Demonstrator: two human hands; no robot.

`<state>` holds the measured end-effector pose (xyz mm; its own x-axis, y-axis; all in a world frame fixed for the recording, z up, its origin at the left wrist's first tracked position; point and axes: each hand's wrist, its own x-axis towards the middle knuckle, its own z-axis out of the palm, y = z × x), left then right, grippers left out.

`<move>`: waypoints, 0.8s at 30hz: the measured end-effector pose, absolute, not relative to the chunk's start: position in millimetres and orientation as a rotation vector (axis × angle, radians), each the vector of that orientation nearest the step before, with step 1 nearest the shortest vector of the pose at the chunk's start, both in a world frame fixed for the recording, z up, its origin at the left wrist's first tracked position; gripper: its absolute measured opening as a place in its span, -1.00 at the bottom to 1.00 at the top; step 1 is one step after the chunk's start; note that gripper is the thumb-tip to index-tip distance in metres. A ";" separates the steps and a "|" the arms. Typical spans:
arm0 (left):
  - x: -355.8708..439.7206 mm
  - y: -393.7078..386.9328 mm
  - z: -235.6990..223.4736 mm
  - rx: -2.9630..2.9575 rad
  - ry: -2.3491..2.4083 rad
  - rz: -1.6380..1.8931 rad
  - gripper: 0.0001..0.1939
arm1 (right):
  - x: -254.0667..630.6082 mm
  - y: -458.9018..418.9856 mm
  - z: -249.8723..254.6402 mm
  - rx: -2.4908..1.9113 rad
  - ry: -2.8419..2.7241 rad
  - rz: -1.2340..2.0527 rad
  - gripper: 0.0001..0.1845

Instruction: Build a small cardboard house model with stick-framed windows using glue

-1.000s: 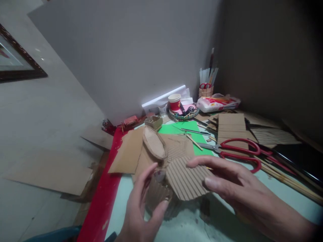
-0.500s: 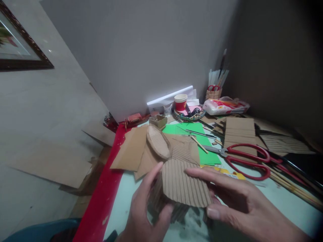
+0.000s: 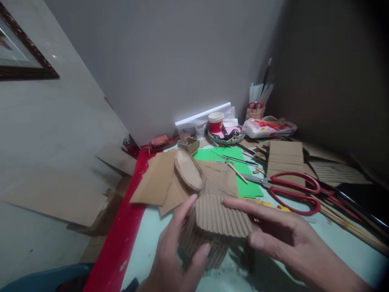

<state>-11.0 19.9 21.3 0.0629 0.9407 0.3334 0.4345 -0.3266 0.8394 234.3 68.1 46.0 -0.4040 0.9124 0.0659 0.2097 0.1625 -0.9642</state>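
Note:
Both my hands hold a small object made of brown corrugated cardboard [image 3: 217, 219] low in the middle of the view, just above the pale green tabletop [image 3: 304, 235]. My left hand [image 3: 173, 255] wraps its thumb and fingers round the ribbed body on the left. My right hand [image 3: 285, 239] pinches the flat ribbed top piece from the right, index finger lying across it. The underside of the object is hidden by my fingers.
Red-handled scissors [image 3: 291, 190] lie to the right, beside bamboo sticks [image 3: 349, 227]. Behind are a green sheet [image 3: 231, 162], a cardboard oval [image 3: 188, 170], flat cardboard pieces [image 3: 154, 178], a red cup [image 3: 215, 121] and a plastic packet [image 3: 267, 126]. A red strip [image 3: 121, 235] edges the table on the left.
The flat ribbed piece has been brought down over the ribbed body and levelled. My right index finger now lies across its top. The view shifted slightly.

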 end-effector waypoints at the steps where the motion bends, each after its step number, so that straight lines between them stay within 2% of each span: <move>1: -12.1 19.8 21.1 1.825 1.373 1.209 -0.23 | 233.1 67.7 47.2 -1.076 -1.778 1.213 -0.51; 6: -15.2 17.8 21.2 1.804 1.346 1.172 -0.34 | 224.9 65.5 59.2 -0.971 -1.907 0.916 -0.64; 14: -7.3 19.1 36.0 1.277 1.244 0.943 -0.36 | 229.3 69.3 56.9 -0.741 -2.003 0.449 -0.77; 18: -0.4 28.0 46.2 1.118 1.109 0.895 -0.45 | 229.5 73.3 52.2 -0.737 -2.015 0.656 -0.68; 24: 1.1 35.2 58.5 1.029 1.083 0.869 -0.48 | 230.3 75.0 51.3 -0.702 -2.042 0.916 -0.61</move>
